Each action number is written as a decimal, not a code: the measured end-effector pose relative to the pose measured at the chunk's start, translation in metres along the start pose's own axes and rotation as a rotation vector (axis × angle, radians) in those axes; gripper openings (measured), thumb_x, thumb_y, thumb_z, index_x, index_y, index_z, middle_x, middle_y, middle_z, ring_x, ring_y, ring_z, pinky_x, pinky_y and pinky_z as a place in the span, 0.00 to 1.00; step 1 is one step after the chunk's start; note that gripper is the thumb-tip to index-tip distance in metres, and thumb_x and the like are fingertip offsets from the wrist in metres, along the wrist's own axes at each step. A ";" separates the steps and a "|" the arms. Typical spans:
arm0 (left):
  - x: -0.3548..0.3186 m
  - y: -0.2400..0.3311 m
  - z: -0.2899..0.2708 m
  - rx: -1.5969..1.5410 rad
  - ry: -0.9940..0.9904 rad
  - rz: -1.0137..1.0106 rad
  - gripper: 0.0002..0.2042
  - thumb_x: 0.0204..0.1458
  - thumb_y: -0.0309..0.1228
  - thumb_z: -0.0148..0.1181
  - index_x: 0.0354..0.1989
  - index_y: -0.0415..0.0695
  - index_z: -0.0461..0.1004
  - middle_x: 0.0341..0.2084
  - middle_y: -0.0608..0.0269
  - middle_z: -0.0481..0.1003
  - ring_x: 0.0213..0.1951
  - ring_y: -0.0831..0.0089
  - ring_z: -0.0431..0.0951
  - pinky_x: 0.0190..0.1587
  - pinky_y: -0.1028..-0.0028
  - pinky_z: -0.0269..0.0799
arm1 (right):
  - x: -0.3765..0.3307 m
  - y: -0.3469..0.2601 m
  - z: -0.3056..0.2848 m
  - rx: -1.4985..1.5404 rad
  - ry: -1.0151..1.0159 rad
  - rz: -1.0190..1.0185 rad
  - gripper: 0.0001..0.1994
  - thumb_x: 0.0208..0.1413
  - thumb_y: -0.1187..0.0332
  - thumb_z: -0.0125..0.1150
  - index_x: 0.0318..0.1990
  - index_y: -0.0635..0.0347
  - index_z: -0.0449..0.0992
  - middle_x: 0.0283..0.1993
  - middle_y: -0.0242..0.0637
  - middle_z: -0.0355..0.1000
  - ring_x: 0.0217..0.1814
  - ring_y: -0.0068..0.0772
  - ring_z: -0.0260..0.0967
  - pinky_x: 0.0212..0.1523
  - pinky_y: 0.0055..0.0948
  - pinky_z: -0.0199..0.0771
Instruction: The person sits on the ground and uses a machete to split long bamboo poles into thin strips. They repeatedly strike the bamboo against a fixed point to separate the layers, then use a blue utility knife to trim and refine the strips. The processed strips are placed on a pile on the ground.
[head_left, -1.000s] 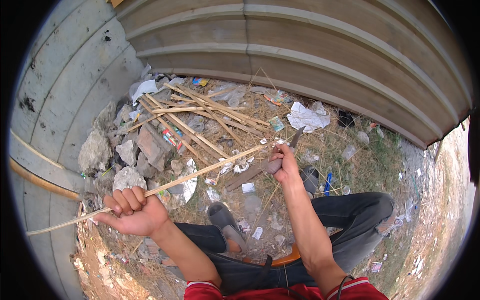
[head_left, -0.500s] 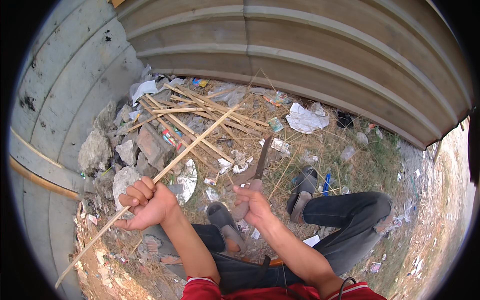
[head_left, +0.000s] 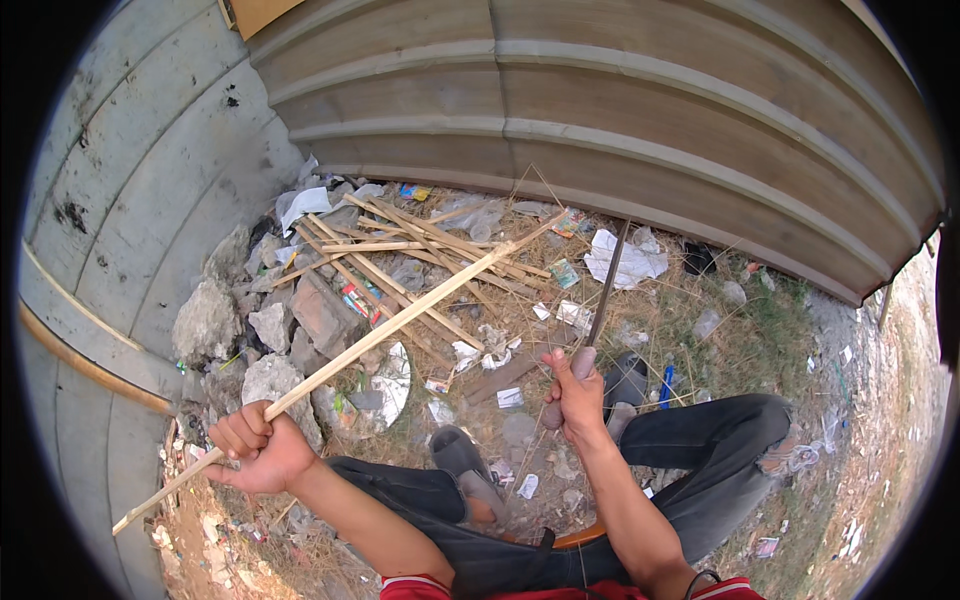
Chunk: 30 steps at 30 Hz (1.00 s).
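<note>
My left hand [head_left: 262,450] is closed round a long, pale wooden stick [head_left: 400,318], gripping it nearer its lower left end. The stick slants up to the right, and its far end looks narrower and rough. In my right hand [head_left: 580,395] is a knife [head_left: 606,290] with a long dark blade and a brownish handle. Its blade points up and away, to the right of the stick and apart from it. Beyond the stick lies a pile of similar wooden sticks [head_left: 425,240], crossing one another on the ground.
Broken rocks [head_left: 207,322] are heaped at the left beside a grey panel wall [head_left: 130,190]. A corrugated metal sheet [head_left: 640,110] closes off the back. Paper and plastic litter, including a white crumpled sheet [head_left: 622,262], covers the dry grass. My sandalled feet [head_left: 455,450] and bent legs are below.
My right hand has moved up and to the right with the knife, away from the stick. My left hand has shifted down and left, and the stick now lies at a flatter slant.
</note>
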<state>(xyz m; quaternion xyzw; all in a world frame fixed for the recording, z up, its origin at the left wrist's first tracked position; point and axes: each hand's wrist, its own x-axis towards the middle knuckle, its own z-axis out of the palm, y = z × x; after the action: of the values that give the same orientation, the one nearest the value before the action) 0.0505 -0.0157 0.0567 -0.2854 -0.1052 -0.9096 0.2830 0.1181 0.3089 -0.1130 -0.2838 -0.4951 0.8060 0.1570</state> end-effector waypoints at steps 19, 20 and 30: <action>0.011 0.010 0.066 -0.422 -0.310 -0.318 0.36 0.45 0.76 0.54 0.14 0.56 0.51 0.06 0.80 0.53 0.08 0.90 0.48 0.14 0.80 0.35 | 0.002 -0.142 0.004 0.553 -0.080 -0.222 0.13 0.55 0.65 0.67 0.34 0.52 0.64 0.28 0.30 0.67 0.20 0.15 0.57 0.25 0.22 0.66; 0.017 0.006 0.068 -0.433 -0.324 -0.351 0.36 0.44 0.76 0.54 0.14 0.56 0.51 0.06 0.80 0.53 0.08 0.90 0.48 0.14 0.81 0.35 | 0.003 -0.138 -0.001 0.623 -0.128 -0.213 0.12 0.56 0.63 0.66 0.35 0.53 0.66 0.30 0.31 0.68 0.20 0.13 0.56 0.25 0.20 0.64; -0.015 0.007 0.058 0.256 -0.213 -0.349 0.12 0.68 0.36 0.45 0.34 0.43 0.69 0.26 0.66 0.70 0.26 0.77 0.69 0.37 0.72 0.69 | 0.020 -0.109 -0.017 0.676 -0.084 -0.127 0.10 0.62 0.64 0.65 0.39 0.62 0.75 0.21 0.19 0.60 0.20 0.07 0.53 0.25 0.14 0.63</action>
<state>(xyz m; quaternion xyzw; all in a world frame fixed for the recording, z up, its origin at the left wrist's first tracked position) 0.0917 0.0059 0.0952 -0.3191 -0.2965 -0.8887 0.1428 0.1100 0.3814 -0.0286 -0.1511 -0.2227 0.9240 0.2715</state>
